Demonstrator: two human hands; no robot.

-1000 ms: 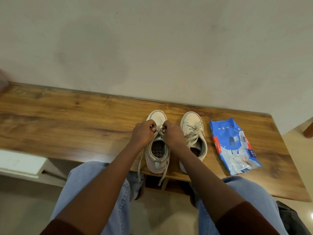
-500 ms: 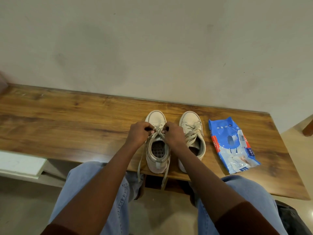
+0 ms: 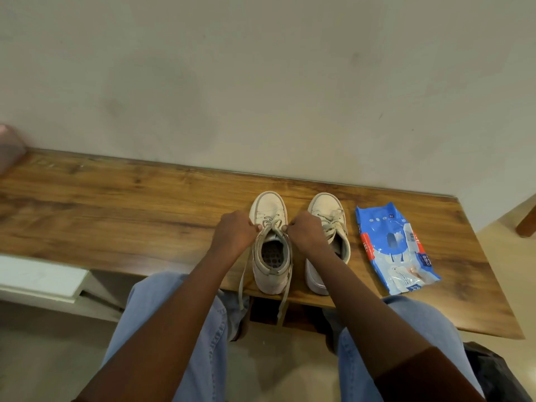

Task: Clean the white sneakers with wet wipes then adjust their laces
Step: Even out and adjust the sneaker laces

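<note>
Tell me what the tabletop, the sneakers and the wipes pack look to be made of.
The tabletop looks like wood or wood-look laminate, smooth with a slight sheen; grain streaks and knots show. The sneakers look like off-white canvas or matte leather, hard to tell which; stitched seams show, and the laces look flat and woven. The wipes pack looks like thin glossy plastic film, crinkled, with glare patches.

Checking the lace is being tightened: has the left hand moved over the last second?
Yes. The left hand has drawn slightly leftward, away from the middle of the left sneaker.
</note>
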